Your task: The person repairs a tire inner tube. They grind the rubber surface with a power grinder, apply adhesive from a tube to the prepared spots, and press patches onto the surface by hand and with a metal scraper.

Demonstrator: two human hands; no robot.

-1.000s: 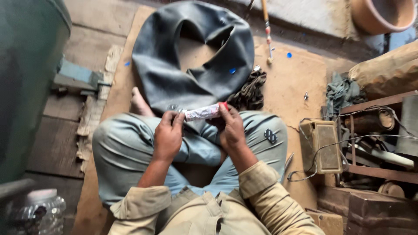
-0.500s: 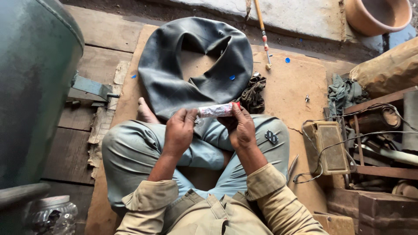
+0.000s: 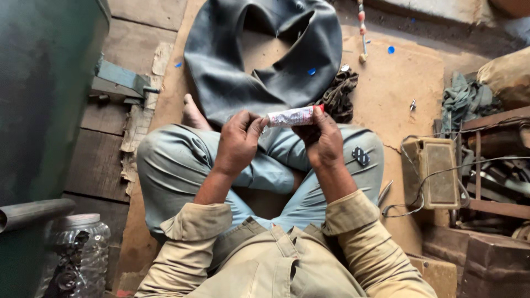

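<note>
My hands sit close over my crossed knees, so there is no room straight below them. Ahead, the tube covers the mat right up to my foot, with a rag at its right edge. Bare mat lies open to the right of the rag. Farther right a box and its wires block the way. The tank walls off my left
</note>
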